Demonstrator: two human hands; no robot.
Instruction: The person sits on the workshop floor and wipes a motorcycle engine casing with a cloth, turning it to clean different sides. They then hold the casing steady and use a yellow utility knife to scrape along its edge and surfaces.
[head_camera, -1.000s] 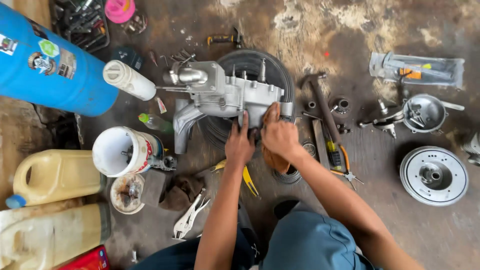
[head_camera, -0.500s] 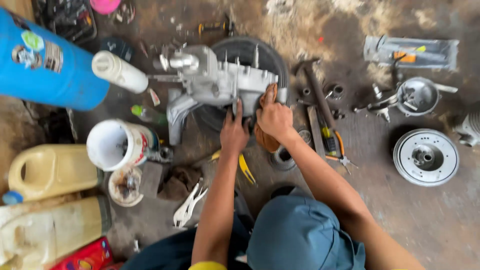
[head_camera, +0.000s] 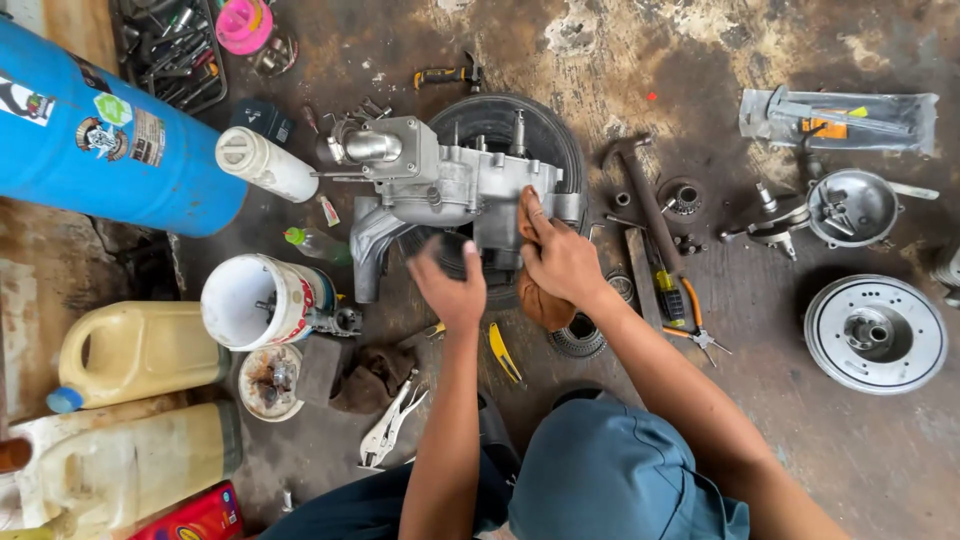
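Engine casing (head_camera: 455, 185) under right hand (head_camera: 560, 262)

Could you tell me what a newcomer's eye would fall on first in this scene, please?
First the grey metal engine casing lying on a black tyre at the centre, with the right hand pressing a brown rag against it and the left hand raised beside it. Next, the big blue cylinder at upper left.

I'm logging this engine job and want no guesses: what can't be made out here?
- Head view: the left hand is motion-blurred, so its grip is unclear.
- The brown rag lies mostly under the right hand.
- The tyre is largely covered by the engine casing.
- The blue cylinder is cut by the left edge.
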